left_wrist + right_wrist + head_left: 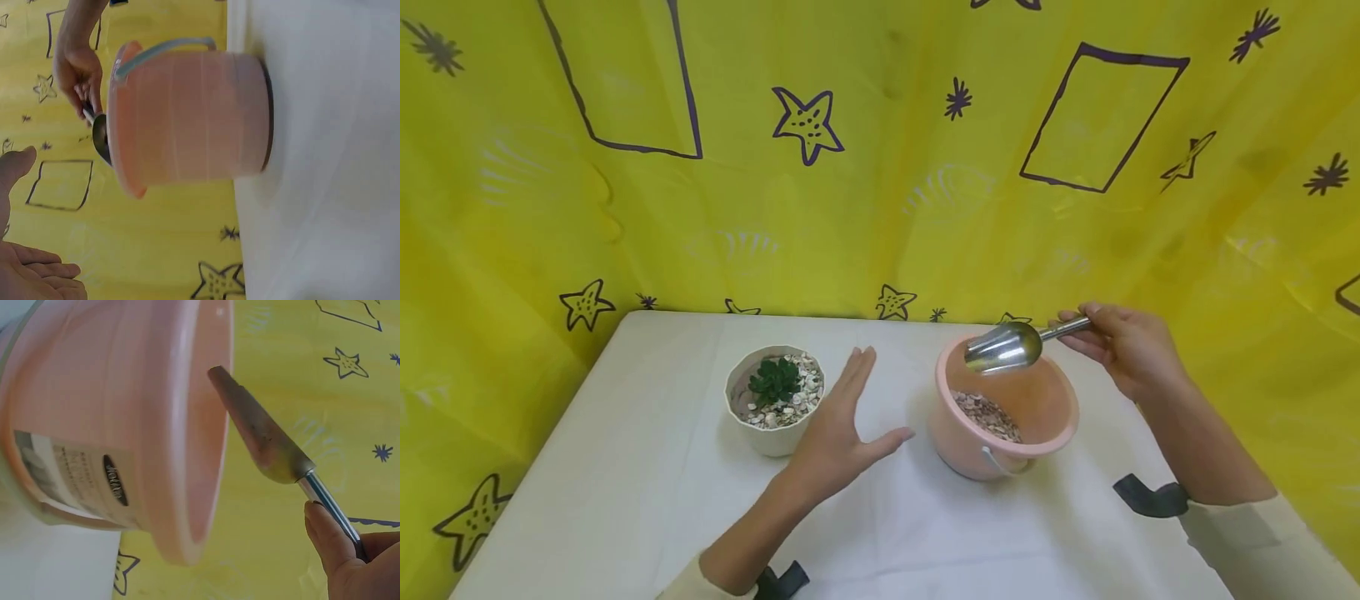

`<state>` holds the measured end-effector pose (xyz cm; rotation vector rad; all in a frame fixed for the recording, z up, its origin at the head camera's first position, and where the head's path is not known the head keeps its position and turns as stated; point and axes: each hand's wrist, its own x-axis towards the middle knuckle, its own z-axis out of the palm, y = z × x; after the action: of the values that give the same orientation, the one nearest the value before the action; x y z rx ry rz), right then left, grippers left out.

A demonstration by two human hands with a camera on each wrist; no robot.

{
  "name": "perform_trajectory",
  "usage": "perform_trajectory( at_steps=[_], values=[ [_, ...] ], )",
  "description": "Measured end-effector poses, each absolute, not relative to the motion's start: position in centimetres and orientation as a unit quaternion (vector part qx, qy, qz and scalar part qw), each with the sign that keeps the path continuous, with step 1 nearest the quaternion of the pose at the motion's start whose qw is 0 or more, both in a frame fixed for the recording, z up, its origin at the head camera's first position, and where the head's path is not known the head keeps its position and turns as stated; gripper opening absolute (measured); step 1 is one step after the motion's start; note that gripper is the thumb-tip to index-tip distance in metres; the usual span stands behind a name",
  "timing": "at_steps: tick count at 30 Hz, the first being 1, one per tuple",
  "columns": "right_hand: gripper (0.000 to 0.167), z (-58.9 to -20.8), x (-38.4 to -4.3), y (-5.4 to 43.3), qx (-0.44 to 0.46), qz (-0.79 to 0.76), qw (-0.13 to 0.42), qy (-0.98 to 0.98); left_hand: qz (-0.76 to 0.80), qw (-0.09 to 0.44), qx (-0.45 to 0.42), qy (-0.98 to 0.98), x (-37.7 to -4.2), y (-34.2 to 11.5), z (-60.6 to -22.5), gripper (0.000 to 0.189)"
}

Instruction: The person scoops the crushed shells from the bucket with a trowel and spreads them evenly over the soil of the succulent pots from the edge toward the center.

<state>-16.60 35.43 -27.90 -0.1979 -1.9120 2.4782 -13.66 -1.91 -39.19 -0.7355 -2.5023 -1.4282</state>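
My right hand (1131,346) grips the handle of a shiny metal scoop (1006,348), whose bowl hangs over the mouth of a pink bucket (951,437). Small pale stone chips (988,417) cover part of the bucket's floor. In the right wrist view the scoop (265,434) tips toward the bucket's rim (178,456); what its bowl holds is hidden there. My left hand (838,429) is held in the air with straight fingers and thumb spread, holding nothing. Just left of it stands a white pot (775,437) with a green succulent (774,381) and whitish chips (801,398).
Both pots stand on a white-covered table (647,433). Behind it hangs a yellow curtain (865,208) with dark starfish and frame drawings. The bucket's pale bail handle (165,47) hangs down at the near side. A dark band (1152,497) is on the right wrist.
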Motion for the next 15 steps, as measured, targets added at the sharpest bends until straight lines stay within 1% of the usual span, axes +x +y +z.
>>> perform_trajectory(
  at_steps=[7, 10, 12, 15],
  values=[
    [0.019, -29.6, -17.2, 35.3, -0.022, 0.719, 0.036, -0.694, -0.484, 0.014, -0.273, -0.831, -14.1, 2.0, -40.4, 0.104],
    [0.027, -30.2, -17.5, 35.2, -0.005, 0.690, 0.042, -0.722, -0.485, 0.003, -0.277, -0.829, -14.3, 3.3, -41.0, 0.107],
    [0.034, -30.6, -17.8, 35.3, 0.004, 0.677, 0.044, -0.735, -0.484, 0.003, -0.276, -0.830, -14.5, 4.0, -41.6, 0.110],
    [0.039, -31.2, -18.2, 35.6, 0.017, 0.653, 0.052, -0.755, -0.485, 0.004, -0.272, -0.831, -14.8, 5.0, -42.2, 0.114]
  ],
)
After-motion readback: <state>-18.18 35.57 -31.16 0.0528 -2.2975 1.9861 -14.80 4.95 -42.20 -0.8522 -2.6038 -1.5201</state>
